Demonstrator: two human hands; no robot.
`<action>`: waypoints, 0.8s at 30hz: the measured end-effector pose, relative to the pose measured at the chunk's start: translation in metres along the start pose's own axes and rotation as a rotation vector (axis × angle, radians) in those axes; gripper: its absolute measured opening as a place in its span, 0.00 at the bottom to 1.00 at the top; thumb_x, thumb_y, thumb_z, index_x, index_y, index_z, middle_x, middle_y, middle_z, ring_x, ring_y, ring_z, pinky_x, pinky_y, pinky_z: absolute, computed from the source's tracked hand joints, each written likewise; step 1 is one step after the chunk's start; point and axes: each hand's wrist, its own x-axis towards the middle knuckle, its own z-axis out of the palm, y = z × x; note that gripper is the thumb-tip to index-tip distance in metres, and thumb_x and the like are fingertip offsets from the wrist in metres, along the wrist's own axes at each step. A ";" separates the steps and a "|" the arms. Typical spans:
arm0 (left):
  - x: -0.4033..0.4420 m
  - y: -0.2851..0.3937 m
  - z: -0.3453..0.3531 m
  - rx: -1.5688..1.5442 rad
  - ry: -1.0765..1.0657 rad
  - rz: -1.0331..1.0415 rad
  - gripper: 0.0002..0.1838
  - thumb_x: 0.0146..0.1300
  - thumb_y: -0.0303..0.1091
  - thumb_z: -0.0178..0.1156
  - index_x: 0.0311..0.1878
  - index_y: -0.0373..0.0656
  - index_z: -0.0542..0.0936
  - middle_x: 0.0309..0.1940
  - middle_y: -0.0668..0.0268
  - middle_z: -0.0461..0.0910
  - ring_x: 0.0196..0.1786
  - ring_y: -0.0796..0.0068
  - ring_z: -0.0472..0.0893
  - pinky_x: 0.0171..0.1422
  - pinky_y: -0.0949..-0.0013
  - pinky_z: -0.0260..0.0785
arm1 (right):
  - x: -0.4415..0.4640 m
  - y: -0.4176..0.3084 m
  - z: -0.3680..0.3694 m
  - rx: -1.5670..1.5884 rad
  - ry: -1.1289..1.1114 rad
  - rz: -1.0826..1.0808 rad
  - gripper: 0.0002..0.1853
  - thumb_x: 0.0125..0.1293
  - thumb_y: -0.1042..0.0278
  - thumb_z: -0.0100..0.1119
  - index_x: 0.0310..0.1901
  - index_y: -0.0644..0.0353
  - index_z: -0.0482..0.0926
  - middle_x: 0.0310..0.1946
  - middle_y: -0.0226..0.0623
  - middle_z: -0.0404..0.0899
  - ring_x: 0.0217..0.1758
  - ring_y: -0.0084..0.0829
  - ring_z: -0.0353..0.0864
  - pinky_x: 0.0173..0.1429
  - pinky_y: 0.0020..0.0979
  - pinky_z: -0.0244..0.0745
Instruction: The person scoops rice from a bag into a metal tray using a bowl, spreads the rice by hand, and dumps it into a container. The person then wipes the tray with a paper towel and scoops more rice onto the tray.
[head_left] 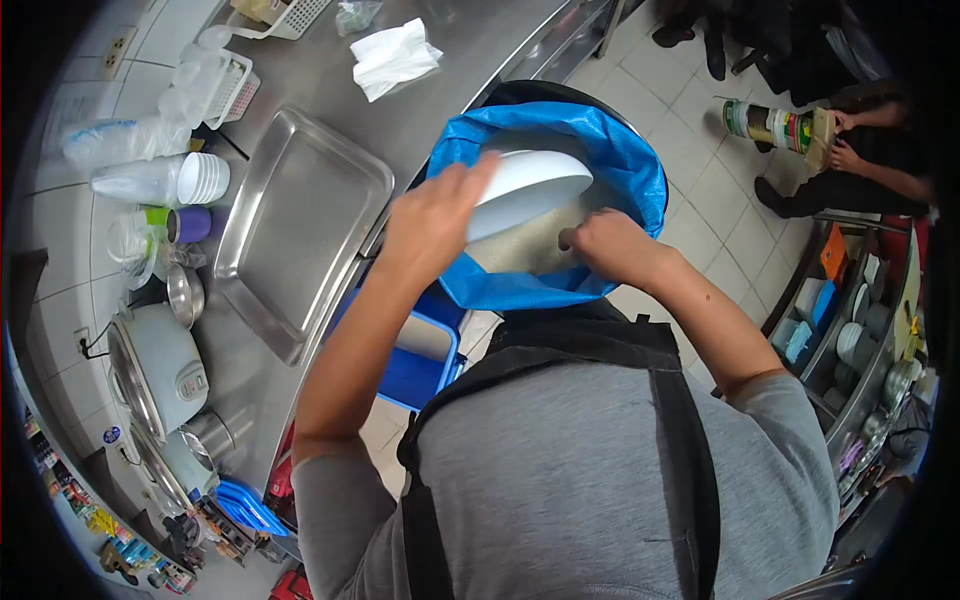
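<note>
My left hand [432,222] grips a white bowl [535,188] by its rim, and the bowl is tipped on its side inside the mouth of a blue bag [640,160]. Pale, fine contents that look like rice grains [530,248] lie in the bag under the bowl. My right hand [612,248] is over the bag's near right part, its fingers curled. Whatever those fingers may hold is hidden. The bag's edge is folded over a dark round container [560,92].
On the steel counter [300,60] to the left are a steel tray [290,220], a crumpled white cloth or paper [395,58], stacked cups [203,180] and a rice cooker [165,365]. A blue bin [415,370] stands below. At right, a person holds stacked cans [775,125].
</note>
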 end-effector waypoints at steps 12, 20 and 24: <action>-0.003 0.003 0.145 -0.087 -0.119 -0.422 0.28 0.59 0.25 0.56 0.66 0.52 0.72 0.36 0.47 0.82 0.37 0.46 0.83 0.39 0.48 0.75 | -0.050 0.012 -0.013 -0.018 0.182 -0.256 0.11 0.51 0.63 0.68 0.35 0.56 0.83 0.35 0.34 0.81 0.47 0.35 0.80 0.56 0.37 0.69; -0.048 -0.016 0.189 -0.611 -0.015 -0.846 0.25 0.64 0.29 0.59 0.66 0.44 0.73 0.49 0.45 0.83 0.50 0.51 0.84 0.55 0.56 0.74 | -0.045 0.013 -0.023 0.179 0.198 -0.295 0.09 0.54 0.68 0.66 0.37 0.59 0.81 0.37 0.36 0.81 0.47 0.38 0.80 0.55 0.38 0.71; -0.056 -0.033 0.165 -0.939 0.048 -1.128 0.26 0.68 0.37 0.61 0.65 0.34 0.73 0.49 0.53 0.84 0.50 0.67 0.83 0.55 0.65 0.73 | -0.042 0.022 -0.035 0.286 0.157 -0.283 0.08 0.54 0.74 0.63 0.36 0.63 0.81 0.35 0.40 0.81 0.45 0.42 0.82 0.52 0.41 0.75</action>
